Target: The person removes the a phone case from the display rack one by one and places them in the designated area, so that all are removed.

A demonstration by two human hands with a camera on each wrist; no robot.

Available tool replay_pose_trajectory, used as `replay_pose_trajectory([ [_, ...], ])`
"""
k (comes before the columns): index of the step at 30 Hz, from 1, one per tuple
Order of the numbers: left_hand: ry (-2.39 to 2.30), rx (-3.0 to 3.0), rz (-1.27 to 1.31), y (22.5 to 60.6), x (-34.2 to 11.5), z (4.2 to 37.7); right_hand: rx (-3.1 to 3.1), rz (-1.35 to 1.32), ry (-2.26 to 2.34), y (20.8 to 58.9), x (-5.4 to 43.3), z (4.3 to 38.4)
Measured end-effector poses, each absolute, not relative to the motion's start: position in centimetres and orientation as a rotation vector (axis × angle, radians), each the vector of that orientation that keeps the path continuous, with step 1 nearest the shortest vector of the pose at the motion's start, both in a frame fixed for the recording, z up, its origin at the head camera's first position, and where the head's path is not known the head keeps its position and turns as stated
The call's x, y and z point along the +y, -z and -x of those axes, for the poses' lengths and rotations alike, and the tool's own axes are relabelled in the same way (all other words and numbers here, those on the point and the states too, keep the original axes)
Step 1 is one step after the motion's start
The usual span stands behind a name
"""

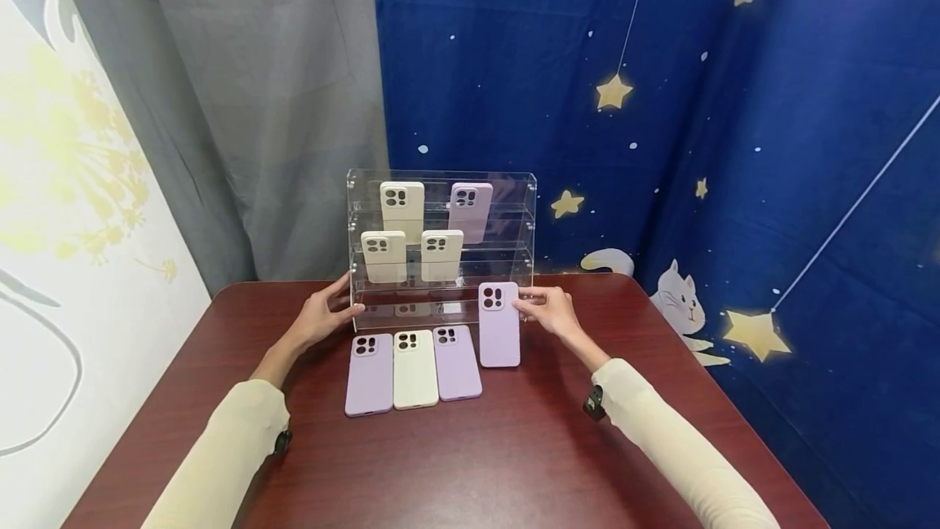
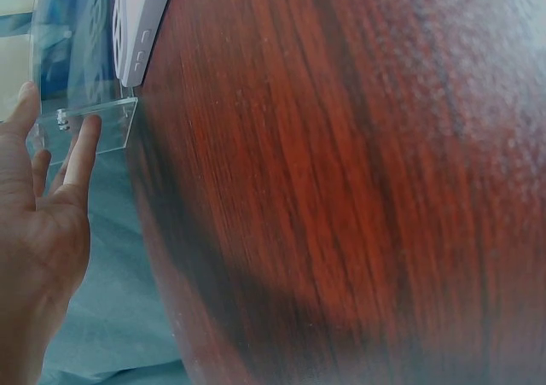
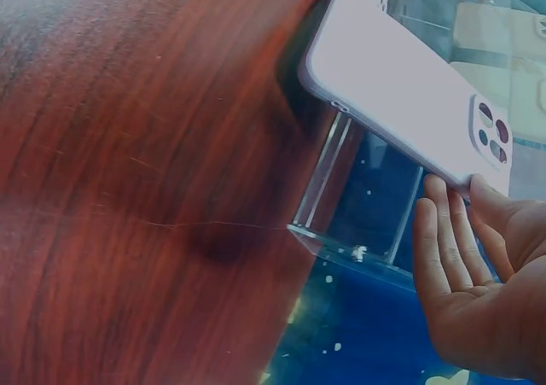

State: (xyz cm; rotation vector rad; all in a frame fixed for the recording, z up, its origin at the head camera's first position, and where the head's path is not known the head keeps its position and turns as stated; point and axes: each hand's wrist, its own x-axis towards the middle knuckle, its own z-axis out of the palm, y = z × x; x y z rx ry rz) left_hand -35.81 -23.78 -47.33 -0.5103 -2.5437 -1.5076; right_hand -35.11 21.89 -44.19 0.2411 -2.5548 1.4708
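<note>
In the head view a lilac phone case (image 1: 499, 337) with camera cutouts stands tilted upright in front of a clear acrylic display rack (image 1: 441, 300). My right hand (image 1: 552, 313) pinches this case by its upper right edge between thumb and fingers; the right wrist view shows the grip close to the cutouts. My left hand (image 1: 321, 318) rests its straight, spread fingers against the rack's left side panel. On the table before the rack lie a lilac case (image 1: 370, 382), a cream case (image 1: 415, 378) and another lilac case (image 1: 458, 370), side by side.
Upper rack tiers hold a cream case (image 1: 411, 223) and a lilac case (image 1: 470, 223), with two more cream cases (image 1: 384, 265) below them. The dark red wooden table (image 1: 455, 464) ends just behind the rack, where grey and blue star-patterned curtains (image 1: 499, 64) hang.
</note>
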Motion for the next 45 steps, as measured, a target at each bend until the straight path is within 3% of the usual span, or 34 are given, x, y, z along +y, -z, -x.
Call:
replay_pose_trajectory([
  [9, 1.505, -2.561, 0.538, 45.6, -23.3, 34.5, -2.581, -0.208, -1.462, 46.1, 21.7, 35.6],
  [20, 1.488, -2.568, 0.494, 49.0, -24.5, 37.2, -2.595, -0.176, -1.436, 47.4, 21.4, 36.0],
  [45, 1.489, -2.561, 0.478, 49.2, -24.4, 37.2, -2.69, -0.122, -1.393, 49.2, 20.8, 36.0],
])
